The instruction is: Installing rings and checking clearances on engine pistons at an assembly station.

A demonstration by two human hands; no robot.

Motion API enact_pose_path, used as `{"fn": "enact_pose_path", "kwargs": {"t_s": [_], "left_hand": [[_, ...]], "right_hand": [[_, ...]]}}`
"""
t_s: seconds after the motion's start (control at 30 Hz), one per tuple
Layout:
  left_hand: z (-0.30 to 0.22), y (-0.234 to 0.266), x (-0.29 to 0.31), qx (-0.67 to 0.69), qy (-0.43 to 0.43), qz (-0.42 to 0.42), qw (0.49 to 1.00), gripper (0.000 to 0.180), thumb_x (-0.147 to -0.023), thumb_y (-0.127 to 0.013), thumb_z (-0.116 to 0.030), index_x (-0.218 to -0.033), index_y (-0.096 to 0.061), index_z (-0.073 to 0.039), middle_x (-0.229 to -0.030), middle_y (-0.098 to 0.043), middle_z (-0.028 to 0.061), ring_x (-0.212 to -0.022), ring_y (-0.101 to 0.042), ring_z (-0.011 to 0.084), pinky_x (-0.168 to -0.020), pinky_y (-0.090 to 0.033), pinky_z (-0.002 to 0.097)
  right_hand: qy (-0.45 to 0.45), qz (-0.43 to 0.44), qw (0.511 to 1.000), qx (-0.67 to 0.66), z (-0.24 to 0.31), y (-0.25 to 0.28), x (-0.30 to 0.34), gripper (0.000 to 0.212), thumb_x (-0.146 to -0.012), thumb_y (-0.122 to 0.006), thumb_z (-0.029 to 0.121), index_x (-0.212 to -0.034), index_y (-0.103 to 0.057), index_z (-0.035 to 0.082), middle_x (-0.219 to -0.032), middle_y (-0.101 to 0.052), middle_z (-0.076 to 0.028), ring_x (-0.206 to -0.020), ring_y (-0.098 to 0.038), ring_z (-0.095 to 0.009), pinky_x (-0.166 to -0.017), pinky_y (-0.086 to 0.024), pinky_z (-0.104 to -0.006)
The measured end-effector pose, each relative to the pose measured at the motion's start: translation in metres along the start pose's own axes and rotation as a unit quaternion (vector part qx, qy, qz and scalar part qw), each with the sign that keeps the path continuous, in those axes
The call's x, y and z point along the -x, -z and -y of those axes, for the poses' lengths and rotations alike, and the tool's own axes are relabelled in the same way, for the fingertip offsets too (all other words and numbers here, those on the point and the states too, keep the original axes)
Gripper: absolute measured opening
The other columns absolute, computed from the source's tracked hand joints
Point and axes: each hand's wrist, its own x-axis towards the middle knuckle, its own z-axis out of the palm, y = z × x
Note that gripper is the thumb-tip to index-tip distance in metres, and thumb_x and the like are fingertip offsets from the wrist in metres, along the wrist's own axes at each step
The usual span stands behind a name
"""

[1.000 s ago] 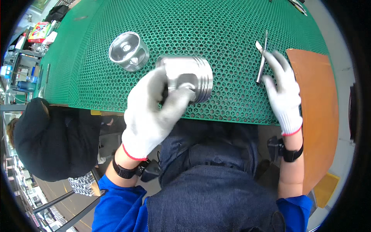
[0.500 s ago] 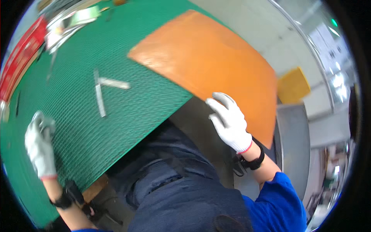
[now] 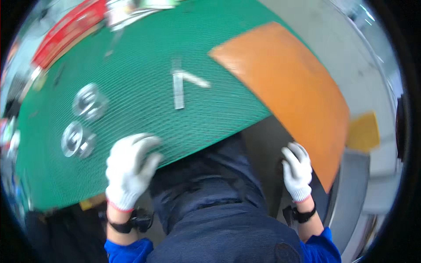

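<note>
My left hand (image 3: 131, 168), in a white knit glove, hovers near the front edge of a green ribbed mat (image 3: 131, 105). Its thumb and fingers are apart, with nothing between them. Beyond it to the left stand two clear round cups (image 3: 90, 103), one a little nearer (image 3: 78, 140), each with something pale or shiny inside that is too blurred to name. My right hand (image 3: 298, 171), gloved alike, hangs beside the lower left edge of an orange sheet (image 3: 289, 92). Its fingers are loosely bent and apart, holding nothing; whether it touches the sheet I cannot tell.
A silver strip-like tool (image 3: 178, 90) and an off-white bar (image 3: 195, 79) meet at an angle on the mat. Far left are a red rail (image 3: 70, 33) and papers (image 3: 131, 15). A yellow panel (image 3: 364, 131) and a grey surface (image 3: 351, 184) stand right of the sheet.
The view has swung left, shifting the table rightward in it. My left hand has left the cups' area, where something clear was at its fingers, and come nearer my body. My right hand is lower.
</note>
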Motion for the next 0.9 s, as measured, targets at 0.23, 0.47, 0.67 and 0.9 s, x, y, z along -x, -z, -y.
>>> {"fn": "enact_pose_path", "kwargs": {"t_s": [0.23,0.47,0.67,0.9], "left_hand": [[0.005,0.006,0.040,0.092,0.062,-0.022,0.994,0.028,-0.072,-0.074,-0.007,-0.100,-0.069,-0.006,-0.102,-0.070,0.0105,-0.097,-0.066,0.0301,-0.085,-0.053,0.0390],[-0.021,0.021,-0.003,0.096,0.013,0.088,0.991,0.044,-0.073,-0.076,-0.013,-0.114,-0.065,-0.007,-0.111,-0.066,0.0130,-0.103,-0.064,0.0329,-0.089,-0.052,0.0405],[-0.032,0.018,-0.081,0.182,-0.065,0.214,0.958,0.053,-0.078,-0.074,-0.020,-0.125,-0.058,-0.004,-0.113,-0.065,0.0157,-0.106,-0.064,0.0349,-0.090,-0.051,0.0419],[-0.045,-0.013,-0.070,0.118,-0.072,0.218,0.966,0.049,-0.080,-0.074,-0.025,-0.122,-0.060,-0.005,-0.114,-0.065,0.0153,-0.105,-0.063,0.0357,-0.091,-0.051,0.0429]], "right_hand": [[0.147,0.018,0.984,-0.102,0.039,-0.016,-0.050,0.040,-0.069,-0.069,-0.001,-0.107,-0.068,0.011,-0.113,-0.064,-0.013,-0.110,-0.060,-0.037,-0.093,-0.051,-0.0446],[-0.089,-0.058,0.993,-0.055,-0.060,0.011,0.002,0.034,-0.092,-0.055,0.013,-0.124,-0.061,0.005,-0.126,-0.060,-0.019,-0.119,-0.056,-0.037,-0.105,-0.042,-0.0444],[-0.496,-0.045,0.867,0.018,-0.227,0.066,0.147,0.044,-0.103,-0.043,0.033,-0.136,-0.053,0.006,-0.132,-0.057,-0.019,-0.125,-0.052,-0.034,-0.107,-0.039,-0.0389],[-0.499,-0.032,0.866,-0.006,-0.241,0.055,0.122,0.045,-0.103,-0.044,0.031,-0.135,-0.053,0.001,-0.136,-0.057,-0.018,-0.125,-0.054,-0.030,-0.107,-0.039,-0.0372]]}}
